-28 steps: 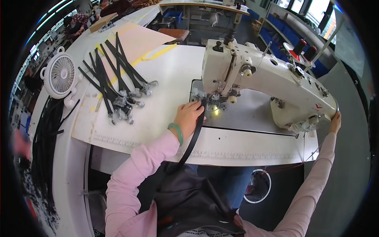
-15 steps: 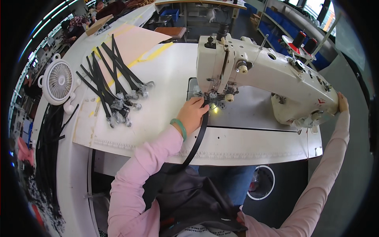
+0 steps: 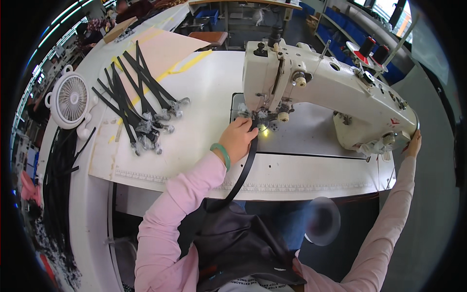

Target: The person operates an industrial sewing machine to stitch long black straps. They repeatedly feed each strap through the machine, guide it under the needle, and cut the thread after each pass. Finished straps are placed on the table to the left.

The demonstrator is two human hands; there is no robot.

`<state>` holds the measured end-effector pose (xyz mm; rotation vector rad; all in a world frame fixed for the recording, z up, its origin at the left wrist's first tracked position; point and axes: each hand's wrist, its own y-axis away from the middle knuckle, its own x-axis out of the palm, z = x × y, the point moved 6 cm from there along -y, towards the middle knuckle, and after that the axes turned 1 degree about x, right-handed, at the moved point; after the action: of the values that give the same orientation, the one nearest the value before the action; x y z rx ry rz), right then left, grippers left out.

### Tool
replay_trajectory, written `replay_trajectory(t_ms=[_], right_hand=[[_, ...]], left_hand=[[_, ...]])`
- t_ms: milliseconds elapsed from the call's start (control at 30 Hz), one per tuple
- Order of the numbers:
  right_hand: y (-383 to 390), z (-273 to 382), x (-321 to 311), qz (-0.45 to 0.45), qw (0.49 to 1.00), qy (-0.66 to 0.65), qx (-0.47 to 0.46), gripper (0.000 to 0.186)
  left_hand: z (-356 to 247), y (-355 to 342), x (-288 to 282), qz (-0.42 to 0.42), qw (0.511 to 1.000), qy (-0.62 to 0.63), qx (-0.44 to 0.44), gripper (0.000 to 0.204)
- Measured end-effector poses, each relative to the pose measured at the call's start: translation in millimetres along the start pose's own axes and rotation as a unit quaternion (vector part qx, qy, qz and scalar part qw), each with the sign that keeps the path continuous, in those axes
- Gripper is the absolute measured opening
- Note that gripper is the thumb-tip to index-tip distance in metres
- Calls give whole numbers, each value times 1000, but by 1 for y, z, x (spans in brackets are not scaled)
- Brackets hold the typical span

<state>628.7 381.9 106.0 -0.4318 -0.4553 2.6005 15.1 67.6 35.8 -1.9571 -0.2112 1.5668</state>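
Black strap (image 3: 242, 175) gripped in left hand (image 3: 237, 140) at the needle (right hand (image 3: 413, 144) on sewing machine's (image 3: 331, 92) far end, grip unclear).

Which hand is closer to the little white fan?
Left. The left hand is at the needle, across the table from the fan. The right hand is much farther, at the sewing machine's far end.

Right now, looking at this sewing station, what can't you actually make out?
- Needle and presser foot: head view, hidden by the left hand and the machine head.
- Strap tip: under the left hand's fingers.
- Right hand: partly behind the machine's end, so whatever it touches is out of sight.
- Strap's lower end: lost in the dark fabric on the lap.
- Hardware on the strap pile: too small to tell.
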Motion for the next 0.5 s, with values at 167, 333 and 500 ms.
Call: replay_trajectory(t_ms=[167, 333, 500], right_hand=[[34, -29, -40, -52, 997, 8, -58, 45], [-12, 52, -30, 0, 976, 216, -37, 45], [-16, 40, -13, 40, 968, 237, 67, 42]], left_hand=[[-4, -9, 7, -22, 999, 13, 19, 28], [-4, -7, 2, -20, 1000, -7, 19, 29], [-2, -2, 0, -11, 1000, -13, 8, 29]])
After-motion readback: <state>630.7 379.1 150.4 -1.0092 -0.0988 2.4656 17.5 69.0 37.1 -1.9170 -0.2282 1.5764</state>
